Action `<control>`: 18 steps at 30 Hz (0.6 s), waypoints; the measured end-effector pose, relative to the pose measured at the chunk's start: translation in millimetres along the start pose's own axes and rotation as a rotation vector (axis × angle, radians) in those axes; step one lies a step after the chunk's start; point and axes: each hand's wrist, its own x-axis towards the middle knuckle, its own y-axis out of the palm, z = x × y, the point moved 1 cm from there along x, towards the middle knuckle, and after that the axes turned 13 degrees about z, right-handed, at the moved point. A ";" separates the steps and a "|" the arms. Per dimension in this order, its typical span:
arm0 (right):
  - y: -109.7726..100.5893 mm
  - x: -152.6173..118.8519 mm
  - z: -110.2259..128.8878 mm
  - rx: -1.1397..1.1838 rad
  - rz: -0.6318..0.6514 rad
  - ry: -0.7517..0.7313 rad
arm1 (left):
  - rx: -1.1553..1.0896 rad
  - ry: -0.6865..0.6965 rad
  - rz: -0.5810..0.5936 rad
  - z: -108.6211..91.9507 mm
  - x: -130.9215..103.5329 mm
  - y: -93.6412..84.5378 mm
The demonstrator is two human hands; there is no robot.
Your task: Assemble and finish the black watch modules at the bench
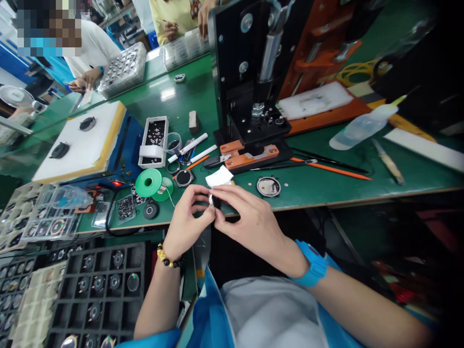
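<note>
Both hands meet at the bench's front edge around a small part with a light, shiny rim (211,199), mostly hidden by the fingers. My left hand (190,217) pinches it from the left, thumb and fingers closed. From the other side my right hand (250,220) grips it with fingertips and thumb. Just behind the hands lies a crumpled white paper (219,177). A round watch case (268,186) with its inside showing rests to the right. A dark round watch part (183,178) sits to the left, near a green solder spool (149,182).
A black press (250,72) stands behind. Tweezers (290,164), an orange stick (337,171) and a squeeze bottle (362,128) lie right. A heating plate with white top (79,140) and a parts box (154,140) stand left; a black compartment tray (99,295) sits below. Co-workers sit opposite.
</note>
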 end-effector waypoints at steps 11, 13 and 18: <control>8.2 -4.5 -1.9 -0.200 -0.052 -0.122 | -0.036 0.014 -0.062 -1.1 2.9 11.9; 10.0 -5.2 -1.8 -0.225 -0.048 -0.133 | -0.042 0.010 -0.067 -1.8 2.7 13.1; 5.9 -5.4 -3.0 -0.204 -0.016 -0.098 | -0.081 0.012 -0.038 -0.9 2.2 9.4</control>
